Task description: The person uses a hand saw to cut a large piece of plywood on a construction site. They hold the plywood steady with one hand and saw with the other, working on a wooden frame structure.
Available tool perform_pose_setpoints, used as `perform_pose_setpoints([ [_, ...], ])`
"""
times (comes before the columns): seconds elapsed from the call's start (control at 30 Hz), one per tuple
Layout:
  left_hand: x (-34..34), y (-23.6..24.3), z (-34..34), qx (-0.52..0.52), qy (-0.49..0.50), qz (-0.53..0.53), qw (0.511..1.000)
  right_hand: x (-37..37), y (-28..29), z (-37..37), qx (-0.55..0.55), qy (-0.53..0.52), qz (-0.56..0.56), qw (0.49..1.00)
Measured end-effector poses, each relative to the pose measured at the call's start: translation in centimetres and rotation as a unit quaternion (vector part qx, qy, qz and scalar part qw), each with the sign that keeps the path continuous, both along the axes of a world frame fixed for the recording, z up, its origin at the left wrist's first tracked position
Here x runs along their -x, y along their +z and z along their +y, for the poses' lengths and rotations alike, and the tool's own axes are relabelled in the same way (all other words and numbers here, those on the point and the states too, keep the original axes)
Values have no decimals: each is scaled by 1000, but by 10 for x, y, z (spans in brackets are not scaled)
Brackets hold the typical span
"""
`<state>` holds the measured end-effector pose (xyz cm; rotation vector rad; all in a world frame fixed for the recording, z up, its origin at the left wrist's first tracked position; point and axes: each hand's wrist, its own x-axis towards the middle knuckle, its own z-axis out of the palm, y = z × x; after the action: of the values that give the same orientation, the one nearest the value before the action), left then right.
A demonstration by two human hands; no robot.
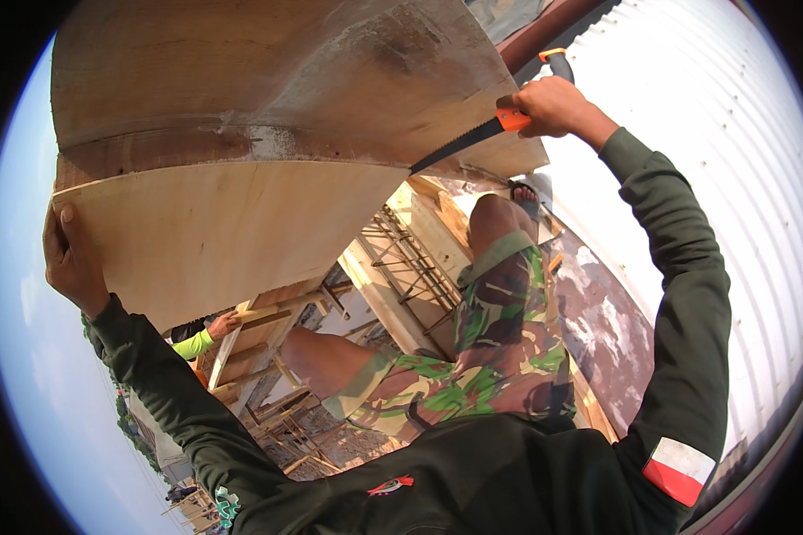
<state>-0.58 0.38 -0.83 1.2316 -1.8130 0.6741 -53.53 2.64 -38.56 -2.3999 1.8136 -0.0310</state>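
Now my right hand [544, 105] grasps the black-and-orange handsaw [466, 145], tip at the pale plywood sheet [232, 230]; my left hand [73, 259] clasps that sheet's left edge.

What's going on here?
The person grips the left edge of a pale plywood panel with the left hand and holds an orange-and-black handsaw in the right hand. The blade's far end is at the panel's right-hand corner; whether it has bitten in can't be told. Below, a co-worker's hand is on timber framing, and white corrugated roofing lies to the right.
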Motion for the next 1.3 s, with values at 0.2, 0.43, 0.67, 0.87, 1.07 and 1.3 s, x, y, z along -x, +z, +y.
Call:
perform_pose_setpoints([
  [0.2,-1,-4,-2,-8,-19,14,1000,0,2,-9,-44,41,-81,995],
  [0.43,3,-3,4,-6,-23,33,999,50,23,1,16,13,-18,1000],
  [0.67,-11,-7,2,-12,-37,62,997,120,32,59,20,-109,14,994],
  [0.87,-33,-1,9,-14,-10,17,1000,83,2,86,-28,-301,-334,893],
  [1.07,-31,3,16,-25,-14,18,999,-6,-18,47,60,-149,-735,659],
  [1.3,-20,-14,16,-7,-94,20,995,-49,-5,-12,268,-184,-601,730],
])
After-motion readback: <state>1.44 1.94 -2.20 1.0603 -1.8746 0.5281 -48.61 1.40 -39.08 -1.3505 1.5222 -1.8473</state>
